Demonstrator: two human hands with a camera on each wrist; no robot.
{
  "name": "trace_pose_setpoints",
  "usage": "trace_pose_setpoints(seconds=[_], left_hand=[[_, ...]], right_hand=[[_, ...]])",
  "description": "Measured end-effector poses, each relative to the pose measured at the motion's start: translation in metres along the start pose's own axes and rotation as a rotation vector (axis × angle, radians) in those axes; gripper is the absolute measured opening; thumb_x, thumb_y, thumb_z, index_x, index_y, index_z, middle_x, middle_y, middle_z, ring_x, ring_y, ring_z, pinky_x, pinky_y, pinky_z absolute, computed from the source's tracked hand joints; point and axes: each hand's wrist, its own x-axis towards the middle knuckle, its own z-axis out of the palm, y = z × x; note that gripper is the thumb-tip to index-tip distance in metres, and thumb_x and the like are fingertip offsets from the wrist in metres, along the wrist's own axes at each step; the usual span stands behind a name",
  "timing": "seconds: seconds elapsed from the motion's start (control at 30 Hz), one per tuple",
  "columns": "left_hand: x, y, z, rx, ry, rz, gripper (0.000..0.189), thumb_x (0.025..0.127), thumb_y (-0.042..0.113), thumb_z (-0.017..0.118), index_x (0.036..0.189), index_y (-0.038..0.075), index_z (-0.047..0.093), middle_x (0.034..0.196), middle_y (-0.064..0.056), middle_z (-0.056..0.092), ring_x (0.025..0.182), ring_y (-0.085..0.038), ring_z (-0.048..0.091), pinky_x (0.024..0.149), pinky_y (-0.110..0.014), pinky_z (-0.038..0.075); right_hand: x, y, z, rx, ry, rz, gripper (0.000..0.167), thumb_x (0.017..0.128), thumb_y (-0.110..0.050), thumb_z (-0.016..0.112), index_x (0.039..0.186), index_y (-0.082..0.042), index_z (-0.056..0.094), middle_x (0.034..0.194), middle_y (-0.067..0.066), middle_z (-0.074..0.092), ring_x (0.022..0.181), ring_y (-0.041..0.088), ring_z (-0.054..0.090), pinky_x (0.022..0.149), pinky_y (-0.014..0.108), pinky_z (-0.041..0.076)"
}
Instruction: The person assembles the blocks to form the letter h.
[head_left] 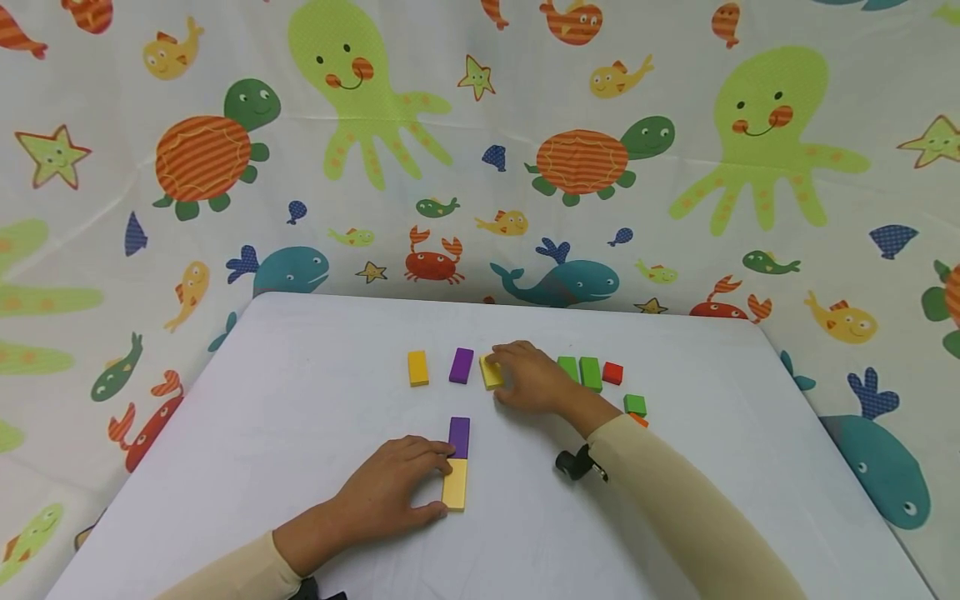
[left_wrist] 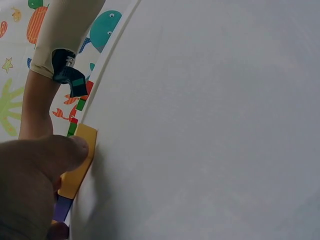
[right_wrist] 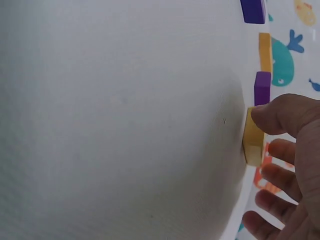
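On the white table, a purple block [head_left: 460, 437] and a yellow block [head_left: 455, 493] lie end to end in a line. Beside them rests my left hand [head_left: 393, 483], its fingertips at their seam and its thumb at the yellow block's near end. The left wrist view has that thumb [left_wrist: 77, 150] overlapping the block. Farther off, my right hand [head_left: 531, 379] pinches another yellow block [head_left: 490, 377] in the back row; the hand partly hides it. In the right wrist view, thumb and index finger are at this block [right_wrist: 253, 132], the other fingers loosely spread.
Left of the right hand lie a purple block [head_left: 461, 365] and an orange-yellow block [head_left: 417, 368]. To its right are two green blocks [head_left: 591, 375], a red block [head_left: 612, 372], a small green block [head_left: 634, 405] and an orange piece [head_left: 639, 420] partly behind the sleeve. A sea-animal curtain [head_left: 450, 125] hangs behind.
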Motion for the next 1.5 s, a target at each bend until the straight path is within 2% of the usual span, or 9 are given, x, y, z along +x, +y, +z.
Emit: trace_pose_setpoints(seconds=[0.47, 0.87, 1.1, 1.5], left_hand=[[-0.001, -0.001, 0.001, 0.003, 0.002, 0.001, 0.036, 0.083, 0.041, 0.084, 0.111, 0.024, 0.068, 0.136, 0.01, 0.063, 0.125, -0.013, 0.055, 0.102, -0.043, 0.048], [0.0, -0.001, 0.001, 0.002, -0.001, 0.002, 0.036, 0.083, 0.041, 0.084, 0.111, 0.024, 0.068, 0.135, 0.01, 0.062, 0.125, -0.012, 0.055, 0.102, -0.043, 0.047], [0.001, 0.0, 0.0, 0.008, -0.016, -0.013, 0.037, 0.083, 0.041, 0.083, 0.112, 0.024, 0.068, 0.137, 0.009, 0.062, 0.125, -0.013, 0.055, 0.103, -0.043, 0.047], [-0.001, 0.0, -0.001, 0.007, 0.0, -0.005, 0.037, 0.082, 0.041, 0.084, 0.112, 0.024, 0.068, 0.136, 0.009, 0.062, 0.125, -0.012, 0.055, 0.103, -0.042, 0.047]], right_hand=[[0.004, 0.002, -0.003, -0.009, 0.0, -0.014, 0.048, 0.093, -0.027, 0.075, 0.139, -0.019, 0.063, 0.15, -0.001, 0.054, 0.142, 0.024, 0.042, 0.115, 0.043, 0.037], [0.005, 0.004, -0.003, 0.004, 0.001, 0.008, 0.049, 0.088, -0.036, 0.079, 0.132, -0.019, 0.068, 0.136, -0.004, 0.064, 0.134, 0.023, 0.048, 0.112, 0.043, 0.04], [0.001, 0.001, -0.003, 0.01, 0.016, -0.016, 0.048, 0.087, -0.038, 0.08, 0.13, -0.018, 0.069, 0.133, -0.004, 0.065, 0.134, 0.022, 0.049, 0.113, 0.043, 0.04], [-0.008, -0.005, -0.001, 0.048, 0.07, -0.069, 0.043, 0.086, -0.039, 0.081, 0.124, -0.022, 0.071, 0.129, -0.007, 0.066, 0.132, 0.018, 0.05, 0.112, 0.041, 0.04]])
